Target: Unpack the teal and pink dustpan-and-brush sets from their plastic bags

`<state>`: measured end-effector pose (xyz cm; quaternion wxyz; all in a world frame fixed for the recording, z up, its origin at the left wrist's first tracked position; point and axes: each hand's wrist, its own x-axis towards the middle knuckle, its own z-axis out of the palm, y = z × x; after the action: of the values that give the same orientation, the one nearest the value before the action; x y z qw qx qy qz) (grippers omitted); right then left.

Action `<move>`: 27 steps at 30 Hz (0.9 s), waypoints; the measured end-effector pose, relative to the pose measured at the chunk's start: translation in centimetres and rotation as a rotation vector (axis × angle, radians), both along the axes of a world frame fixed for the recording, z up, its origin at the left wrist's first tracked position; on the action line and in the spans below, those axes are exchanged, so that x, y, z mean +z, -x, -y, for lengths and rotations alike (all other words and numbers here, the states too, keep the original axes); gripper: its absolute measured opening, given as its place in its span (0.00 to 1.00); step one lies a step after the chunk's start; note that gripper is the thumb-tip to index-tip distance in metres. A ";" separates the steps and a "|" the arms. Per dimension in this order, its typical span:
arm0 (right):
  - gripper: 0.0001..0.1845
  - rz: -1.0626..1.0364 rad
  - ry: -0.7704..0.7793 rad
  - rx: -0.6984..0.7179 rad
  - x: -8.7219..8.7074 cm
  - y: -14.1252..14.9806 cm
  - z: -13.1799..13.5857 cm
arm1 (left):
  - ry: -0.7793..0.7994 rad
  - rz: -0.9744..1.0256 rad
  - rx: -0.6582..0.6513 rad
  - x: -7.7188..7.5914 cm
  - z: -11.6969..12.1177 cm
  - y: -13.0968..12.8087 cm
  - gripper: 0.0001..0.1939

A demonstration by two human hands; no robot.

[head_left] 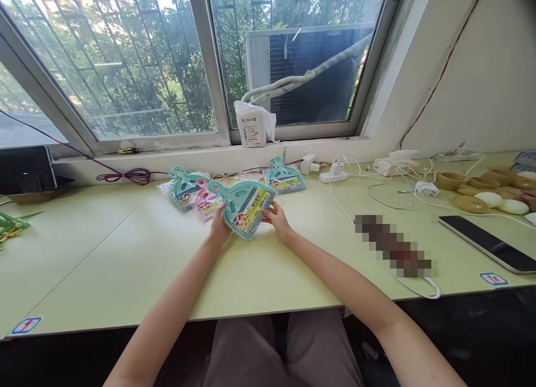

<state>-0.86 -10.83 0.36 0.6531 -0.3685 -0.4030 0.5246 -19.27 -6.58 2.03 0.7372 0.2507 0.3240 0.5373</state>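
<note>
Head view: both hands, left and right, grip the teal packaged dustpan between them.

One head-worn view — looking forward and down, close over the table.

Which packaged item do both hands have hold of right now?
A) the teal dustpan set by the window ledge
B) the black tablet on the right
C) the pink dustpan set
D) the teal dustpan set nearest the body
D: the left hand and right hand grip opposite edges of the near teal dustpan set, while the pink dustpan set and the far teal dustpan set lie untouched on the table.
</note>
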 end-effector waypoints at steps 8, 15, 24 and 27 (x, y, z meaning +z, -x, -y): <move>0.28 0.027 0.008 -0.017 -0.3 0.2 -0.8 | 0.023 -0.056 0.061 0.9 0.2 -0.3 0.13; 0.30 0.044 0.065 -0.077 -0.9 0.2 -2.1 | -0.168 -0.201 0.266 0.3 -0.2 -0.8 0.07; 0.27 0.067 0.056 -0.031 -0.9 1.0 -1.4 | -0.129 -0.312 0.623 1.1 -3.4 3.8 0.19; 0.22 0.057 0.115 -0.095 -0.9 0.5 -1.5 | -0.061 -0.481 0.900 1.8 -4.7 6.9 0.15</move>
<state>-1.39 -9.31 -0.59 0.6431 -0.4391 -0.3727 0.5046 -26.14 -1.86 3.83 0.3296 0.2244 0.5445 0.7379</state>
